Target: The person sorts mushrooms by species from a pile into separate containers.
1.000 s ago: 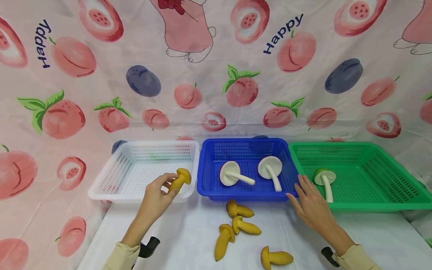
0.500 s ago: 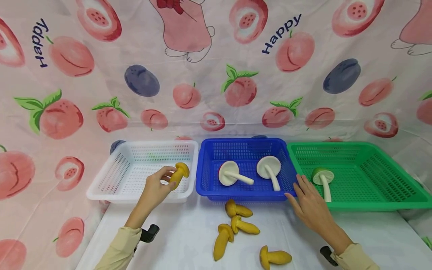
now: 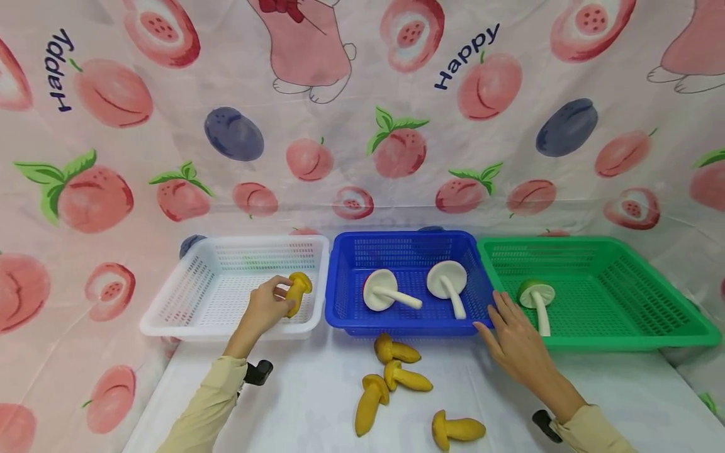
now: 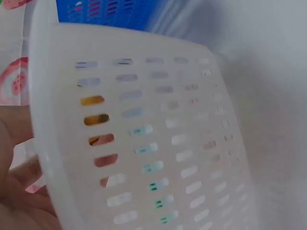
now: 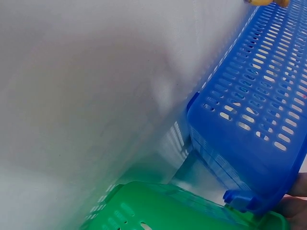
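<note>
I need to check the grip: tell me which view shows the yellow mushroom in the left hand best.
The head view: the yellow mushroom shows whole, pinched by the left hand over the white basket. The left wrist view gives only yellowish glints through basket slots; the right wrist view shows none of it.

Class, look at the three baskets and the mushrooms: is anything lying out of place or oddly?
Four yellow mushrooms lie scattered on the white table, outside any basket, while the left hand holds a fifth over the white basket.

The left hand (image 3: 265,306) is being held forward with fingers curled in a grip; the right hand (image 3: 512,343) is being rested flat, fingers straight.
</note>
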`<state>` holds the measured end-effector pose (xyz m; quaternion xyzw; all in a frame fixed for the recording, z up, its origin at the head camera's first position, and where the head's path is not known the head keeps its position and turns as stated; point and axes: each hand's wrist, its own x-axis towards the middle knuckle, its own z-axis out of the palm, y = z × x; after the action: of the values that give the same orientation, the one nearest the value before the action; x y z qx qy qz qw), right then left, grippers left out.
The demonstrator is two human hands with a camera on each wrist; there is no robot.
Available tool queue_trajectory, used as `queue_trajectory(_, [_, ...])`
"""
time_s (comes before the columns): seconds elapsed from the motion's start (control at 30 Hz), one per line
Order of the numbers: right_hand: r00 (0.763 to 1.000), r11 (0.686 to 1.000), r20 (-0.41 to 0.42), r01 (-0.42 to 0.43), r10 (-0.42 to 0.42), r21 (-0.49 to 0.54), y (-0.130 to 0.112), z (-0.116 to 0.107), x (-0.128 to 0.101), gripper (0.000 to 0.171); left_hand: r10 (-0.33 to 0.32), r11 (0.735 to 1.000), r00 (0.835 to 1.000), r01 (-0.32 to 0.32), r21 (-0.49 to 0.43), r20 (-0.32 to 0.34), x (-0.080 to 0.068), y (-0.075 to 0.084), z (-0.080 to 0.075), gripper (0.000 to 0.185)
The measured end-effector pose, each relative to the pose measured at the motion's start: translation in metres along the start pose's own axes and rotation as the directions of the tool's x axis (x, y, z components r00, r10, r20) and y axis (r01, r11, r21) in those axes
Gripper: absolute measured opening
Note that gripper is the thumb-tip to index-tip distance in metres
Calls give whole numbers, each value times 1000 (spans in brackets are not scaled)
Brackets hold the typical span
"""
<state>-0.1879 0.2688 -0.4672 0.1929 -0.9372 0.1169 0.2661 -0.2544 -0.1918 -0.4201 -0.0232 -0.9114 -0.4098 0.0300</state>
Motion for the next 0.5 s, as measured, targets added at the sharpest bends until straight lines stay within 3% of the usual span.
queue_trajectory(0.33, [1000, 1000, -13, -2, 2, -10, -2, 4, 0, 50, -109, 994, 987, 108, 15, 122, 15, -17, 1, 39])
queue_trajectory(0.5, [1000, 1000, -12, -20, 20, -7, -1, 3, -2, 50, -157, 988, 973, 155, 25, 171, 23, -15, 6, 38])
